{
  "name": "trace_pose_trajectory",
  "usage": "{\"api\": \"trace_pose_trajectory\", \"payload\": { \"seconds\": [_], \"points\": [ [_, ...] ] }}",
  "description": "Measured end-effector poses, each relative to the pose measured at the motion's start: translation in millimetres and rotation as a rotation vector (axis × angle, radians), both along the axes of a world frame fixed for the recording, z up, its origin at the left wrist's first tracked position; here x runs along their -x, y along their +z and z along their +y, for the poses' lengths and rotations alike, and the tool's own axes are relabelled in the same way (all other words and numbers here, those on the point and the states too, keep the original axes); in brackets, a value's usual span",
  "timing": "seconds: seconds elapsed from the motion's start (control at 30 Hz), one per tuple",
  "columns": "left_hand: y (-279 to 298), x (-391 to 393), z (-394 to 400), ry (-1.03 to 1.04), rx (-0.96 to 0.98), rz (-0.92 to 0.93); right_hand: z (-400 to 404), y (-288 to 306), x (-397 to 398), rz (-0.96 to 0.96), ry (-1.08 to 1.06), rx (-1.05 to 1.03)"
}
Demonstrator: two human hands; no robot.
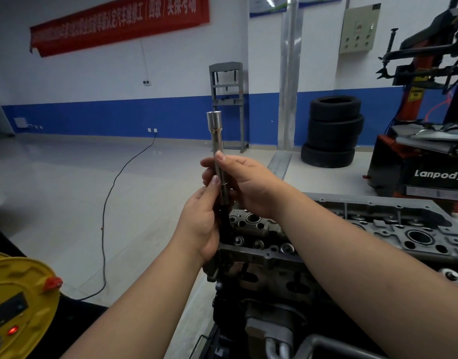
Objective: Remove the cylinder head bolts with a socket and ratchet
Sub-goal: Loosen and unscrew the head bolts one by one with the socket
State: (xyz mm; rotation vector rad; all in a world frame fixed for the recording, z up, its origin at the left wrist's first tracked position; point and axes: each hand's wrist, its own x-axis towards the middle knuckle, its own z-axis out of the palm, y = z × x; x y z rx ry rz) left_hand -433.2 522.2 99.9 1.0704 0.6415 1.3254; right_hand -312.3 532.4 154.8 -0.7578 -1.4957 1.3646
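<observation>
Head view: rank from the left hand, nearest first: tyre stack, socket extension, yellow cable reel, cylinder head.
1. Socket extension: in the left hand's grip, upright, with the right hand on it too.
2. Cylinder head: just right of and below the hand.
3. Yellow cable reel: lower left.
4. Tyre stack: far right, by the wall.

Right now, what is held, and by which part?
A socket extension bar, upright: right hand pinches its mid shaft, left hand grips the dark lower end.
</observation>
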Motion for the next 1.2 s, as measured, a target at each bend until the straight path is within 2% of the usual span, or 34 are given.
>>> {"api": "trace_pose_trajectory", "payload": {
  "seconds": [0.2, 0.47, 0.67, 0.83, 1.0, 1.2],
  "points": [
    [0.9, -1.7, -1.2, 0.021, -0.007, -0.092, 2.6, -3.9, 3.7, 0.024, -0.065, -0.067],
    [-0.7, -1.1, -0.2, -0.001, -0.014, 0.03, 0.6, -0.5, -2.1, -0.015, 0.038, -0.001],
    [0.0, -2.3, -2.5, 0.051, -0.058, 0.013, 1.3, -1.9, -0.2, -0.01, -0.002, -0.04],
    [0.4, -3.2, -0.9, 0.033, -0.058, 0.122, 1.7, -2.4, -0.7, 0.015, -0.02, -0.006],
    [0.8, -2.2, -0.9, 0.043, -0.015, 0.066, 2.8, -2.1, -0.9, 0.001, 0.009, 0.034],
    [2.5, -7.4, -5.5, 0.092, -0.083, 0.019, 4.0, -3.8, 1.1, 0.013, -0.021, -0.028]
  ]
}}
